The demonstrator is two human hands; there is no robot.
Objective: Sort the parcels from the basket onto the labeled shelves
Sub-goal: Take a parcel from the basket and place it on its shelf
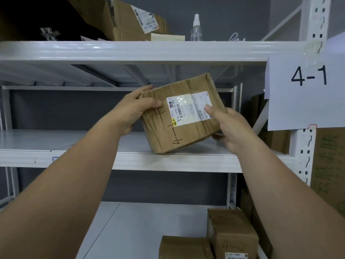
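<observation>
Up top, the upper shelf (130, 51) carries a labelled carton (134, 21), a dark bag (46, 21) cut off by the frame's edge, a pad of yellow notes (168, 37) and a clear spray bottle (196, 28). On the middle shelf (74, 156) sits the parcel (183, 113), tilted, with its lower corner resting near the front lip and its upper end raised toward the back. It bears a white shipping label (188, 109) and "4-1" in black marker on the cardboard. A paper sign (306, 90) reading "4-1" is taped to the right upright (306, 146).

The left hand (134, 111) grips the parcel's left end, thumb laid across the front face and fingers stretched along the top edge, their tips blurred. The right hand (229, 128) holds the right end, thumb pressing the label's corner; its other fingers curl beneath and are mostly hidden, so how far they wrap is hard to say.

On the bottom shelf (130, 230) stand two more boxes, touching: a taller one (231, 232) marked what looks like "4-2", and a lower one (184, 247) cut off at the frame's bottom. Beyond the upright, a large carton (328, 174) with green print is only partly visible.
</observation>
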